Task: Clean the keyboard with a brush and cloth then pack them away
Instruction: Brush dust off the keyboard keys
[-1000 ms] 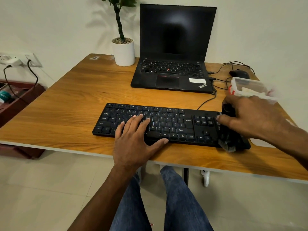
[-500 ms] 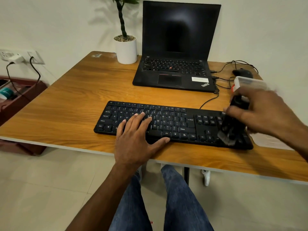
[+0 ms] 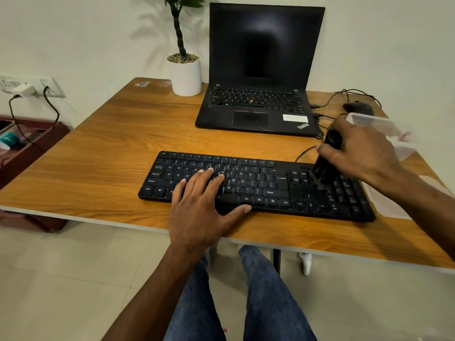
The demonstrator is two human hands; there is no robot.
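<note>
Two hands at work on one flat black full-size keyboard (image 3: pixel 256 185), which lies across the centre of the frame on the wooden counter (image 3: pixel 98 163), its cable running up toward the open black laptop (image 3: pixel 261 77) behind it.

Handling, judged: keyboard is a light, rigid plastic slab and would likely skate on the smooth counter under sideways brushing, so it wants pinning from above. Keys give under pressure; keep the load spread flat, not on one cap. Brush: stiff handle, soft bristles; best held mid-handle so the bristle end stays free.

Left hand (image 3: pixel 202 207): fingers straight and spread, palm down, resting on the left-centre keys, thumb stretched along the front edge near the space bar. It holds nothing; it only steadies the board.

Right hand (image 3: pixel 362 153), right of frame: fingers and thumb curled round the upper part of a black chunky-handled brush (image 3: pixel 325 163). Grip is clamped on the handle. Brush tilts down and left, bristle end at the navigation keys between the main block and the number pad; actual bristle contact is too dark to confirm.

Clear plastic container (image 3: pixel 374 124) sits behind the right hand, upper right, with what looks like its lid (image 3: pixel 389 205) lying flat beside the keyboard's right end. Cloth: something pale shows in the container, not identifiable.

Stage, judged: brushing; wiping and packing not yet done.
</note>
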